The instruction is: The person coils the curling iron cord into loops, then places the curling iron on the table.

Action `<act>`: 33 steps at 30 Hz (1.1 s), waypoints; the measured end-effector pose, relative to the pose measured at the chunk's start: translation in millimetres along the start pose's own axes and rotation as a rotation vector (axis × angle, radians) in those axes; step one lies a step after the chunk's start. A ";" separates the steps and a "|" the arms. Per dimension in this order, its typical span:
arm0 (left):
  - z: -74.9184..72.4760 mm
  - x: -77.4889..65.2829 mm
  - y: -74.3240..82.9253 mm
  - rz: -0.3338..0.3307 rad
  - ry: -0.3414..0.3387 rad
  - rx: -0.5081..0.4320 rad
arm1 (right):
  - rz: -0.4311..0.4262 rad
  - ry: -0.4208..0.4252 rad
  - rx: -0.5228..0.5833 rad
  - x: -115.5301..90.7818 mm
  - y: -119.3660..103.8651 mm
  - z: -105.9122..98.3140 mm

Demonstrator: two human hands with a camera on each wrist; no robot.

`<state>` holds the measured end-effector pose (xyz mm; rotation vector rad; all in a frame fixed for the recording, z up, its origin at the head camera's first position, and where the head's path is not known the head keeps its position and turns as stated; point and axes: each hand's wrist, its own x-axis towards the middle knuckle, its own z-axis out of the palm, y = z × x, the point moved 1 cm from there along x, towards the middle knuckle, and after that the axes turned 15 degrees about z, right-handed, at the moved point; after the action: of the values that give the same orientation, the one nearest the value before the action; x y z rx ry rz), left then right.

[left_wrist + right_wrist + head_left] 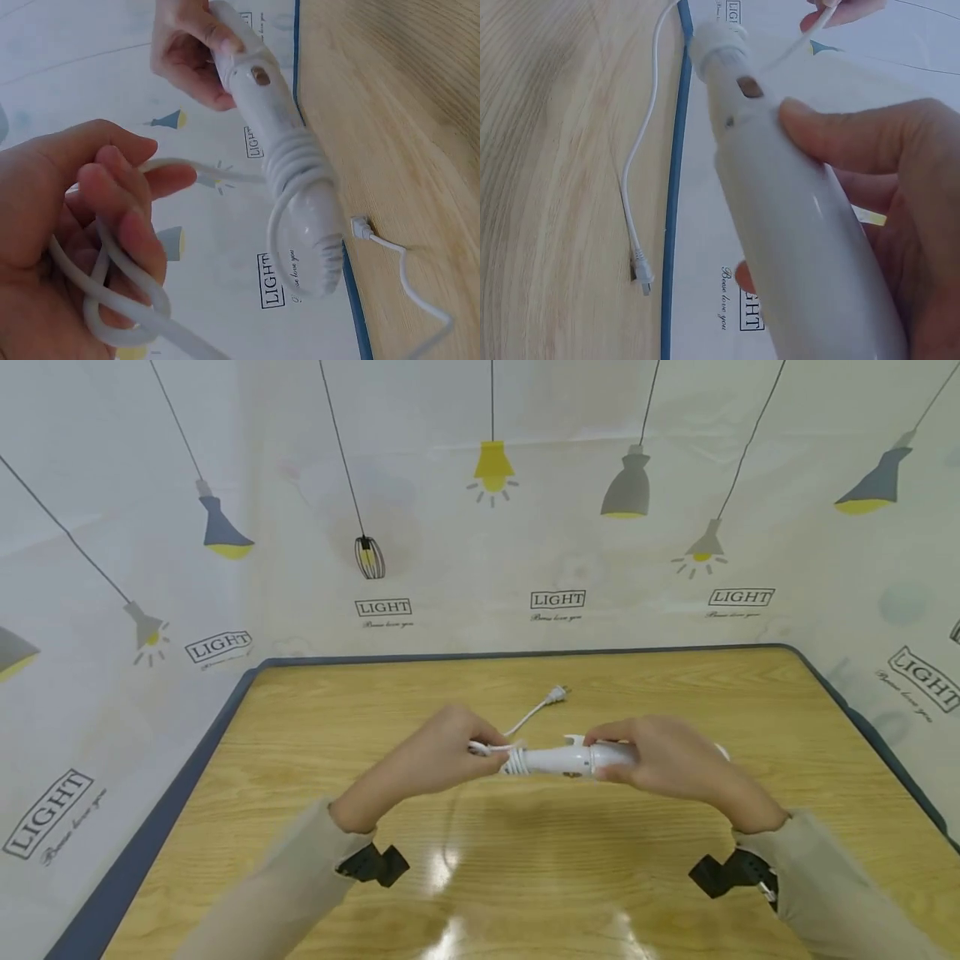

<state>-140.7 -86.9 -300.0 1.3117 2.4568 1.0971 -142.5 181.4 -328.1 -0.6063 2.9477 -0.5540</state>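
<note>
A white curling iron (pixel 551 761) is held level above the wooden table, with a small brown button (pixel 260 75) on its handle. My right hand (pixel 667 756) grips its thicker part, thumb and fingers around the white body. Several turns of white power cord (pixel 300 165) wrap the handle near its ribbed cord end. To the left, my left hand (pixel 457 743) holds the cord, which passes between its curled fingers and hangs in a loop below them in the left wrist view. The cord's plug (pixel 557 694) lies on the table beyond the hands.
The wooden table (pixel 315 718) has a dark blue edge (pixel 450 657). Behind it and on both sides stands a pale backdrop (pixel 435 460) printed with hanging lamps and the word LIGHT. Black straps with camera mounts sit on both wrists.
</note>
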 end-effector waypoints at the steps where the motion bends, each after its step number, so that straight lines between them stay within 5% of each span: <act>1: 1.9 -1.0 2.0 -0.007 0.011 0.013 | 0.016 0.030 -0.007 0.3 0.4 0.6; 7: 15.0 -6.6 7.4 0.039 0.070 0.052 | 0.103 0.255 -0.011 -0.3 0.4 1.1; 15: 37.2 -6.0 3.5 0.047 0.141 -0.129 | 0.159 0.496 0.130 -3.7 1.9 0.8; 20: 42.6 -0.7 1.5 0.047 0.245 -0.314 | 0.207 0.463 0.366 -8.1 4.4 -4.0; 26: 47.4 5.6 -9.0 0.083 0.294 -0.542 | 0.144 0.377 0.637 -13.1 2.2 -13.3; 33: 56.9 5.0 -25.9 0.046 0.204 -0.440 | 0.069 0.303 0.912 -19.8 -0.5 -21.7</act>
<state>-135.8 -61.8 -357.2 1.1682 2.1358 1.7351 -127.4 196.0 -307.7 -0.3140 2.4873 -1.9306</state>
